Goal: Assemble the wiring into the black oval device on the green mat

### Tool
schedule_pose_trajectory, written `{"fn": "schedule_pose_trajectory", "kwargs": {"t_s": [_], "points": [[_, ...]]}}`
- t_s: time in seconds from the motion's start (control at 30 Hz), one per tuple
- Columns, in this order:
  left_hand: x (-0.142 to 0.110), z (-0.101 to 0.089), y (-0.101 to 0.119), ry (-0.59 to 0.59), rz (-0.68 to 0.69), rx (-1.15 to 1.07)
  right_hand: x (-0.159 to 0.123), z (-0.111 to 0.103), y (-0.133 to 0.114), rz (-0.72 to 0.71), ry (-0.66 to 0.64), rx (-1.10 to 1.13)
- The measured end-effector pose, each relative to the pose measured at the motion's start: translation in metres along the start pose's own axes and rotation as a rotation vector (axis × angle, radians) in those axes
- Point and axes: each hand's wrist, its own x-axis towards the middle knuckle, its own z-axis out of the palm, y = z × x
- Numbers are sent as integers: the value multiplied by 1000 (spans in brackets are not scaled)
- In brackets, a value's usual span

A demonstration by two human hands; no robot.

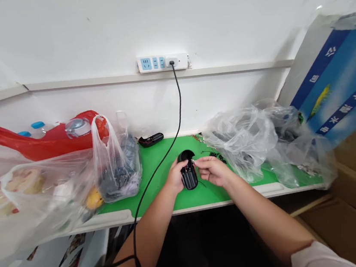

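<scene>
My left hand (175, 177) is closed around the left side of a black plastic housing (190, 180) with a ribbed lower part and a hollow upper part. Its thumb lies over the hollow. At the housing's upper right edge my right hand (212, 169) pinches something small and light-coloured, too small to name. Behind them, near the wall, lies a similar black housing (151, 140) with thin wires. Small black parts (219, 156) are scattered just beyond my right hand.
A black cable (158, 167) runs from the power strip (156, 63) across the green tabletop (159, 196), left of my hands. Filled plastic bags (119, 171) and a red bag (49, 143) crowd the left. Clear bags (243, 138) and a blue box (342, 74) stand right.
</scene>
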Motion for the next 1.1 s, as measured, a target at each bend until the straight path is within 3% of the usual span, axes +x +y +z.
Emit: {"fn": "schedule_pose_trajectory", "kwargs": {"t_s": [0.27, 0.4, 0.63, 0.93, 1.1], "points": [[0, -2, -1, -23, 44, -46, 10, 11, 25, -213, 261, -118], [-3, 1, 1, -81, 50, -60, 11, 11, 34, -202, 280, -13], [-4, 2, 2, -45, 52, -64, 12, 16, 45, -284, 309, 145], [-1, 0, 0, -7, 59, -22, 14, 15, 48, -268, 304, 150], [-2, 1, 1, -43, 70, -41, 14, 18, 48, -275, 327, 138]]}}
